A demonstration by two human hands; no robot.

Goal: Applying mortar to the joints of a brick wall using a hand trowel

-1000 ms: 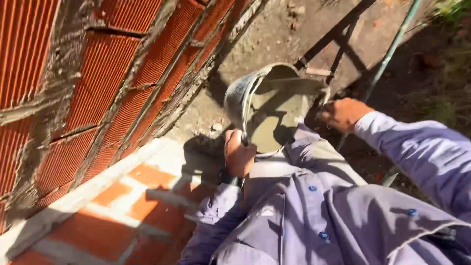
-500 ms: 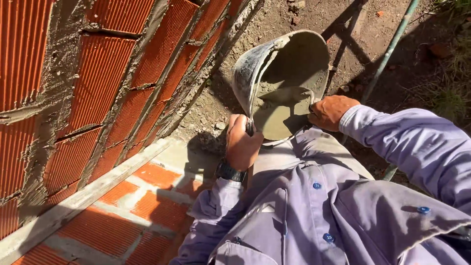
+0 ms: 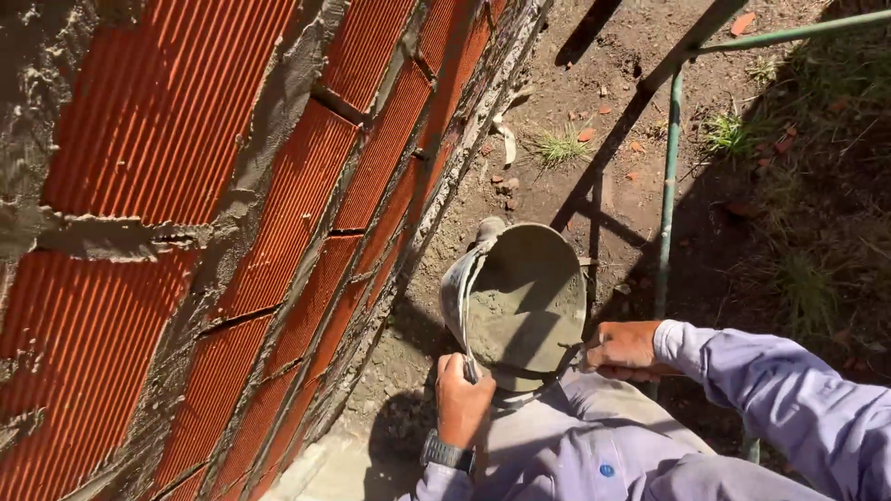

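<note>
Bucket (image 3: 520, 301) of mortar — left hand (image 3: 461, 401) grips its handle.

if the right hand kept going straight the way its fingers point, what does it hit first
The right hand points left, fingers at the rim of the bucket. Going straight on, it would likely meet the wet mortar inside first, then the left hand side; depth is hard to judge.

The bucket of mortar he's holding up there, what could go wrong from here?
1. The bucket hangs by its thin handle from the left hand; a slipping grip could drop it onto the dirt ground below.
2. The right hand tips the rim, so wet mortar might spill over the trousers.
3. The green metal frame stands close and could catch the bucket.
</note>
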